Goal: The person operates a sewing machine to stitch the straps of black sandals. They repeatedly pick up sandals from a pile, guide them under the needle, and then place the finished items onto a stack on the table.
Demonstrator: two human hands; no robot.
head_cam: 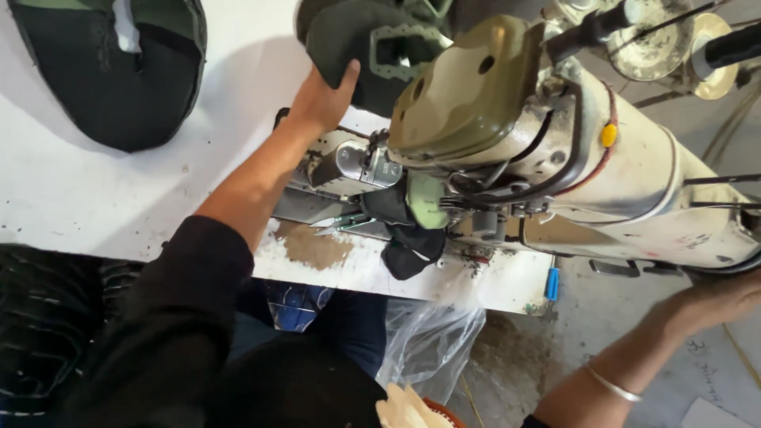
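Observation:
My left hand (321, 99) reaches across the white table (71, 198) and grips the edge of a dark green and black fabric piece (365, 43) lying behind the sewing machine. The machine (555, 150) is cream and olive, with a worn head over a metal plate. A small black fabric piece (408, 242) hangs under its needle area. Small green-handled snips (341, 224) lie on the plate in front of it. My right hand (717, 301) is down at the right, below the machine's end, with the fingers partly hidden; a metal bangle circles that wrist.
Another dark green and black fabric piece (119, 71) lies at the table's far left. A clear plastic bag (428, 341) hangs below the table's front edge. A blue clip (552, 284) sits at the table's right corner. Thread spools and discs (674, 40) stand at the top right.

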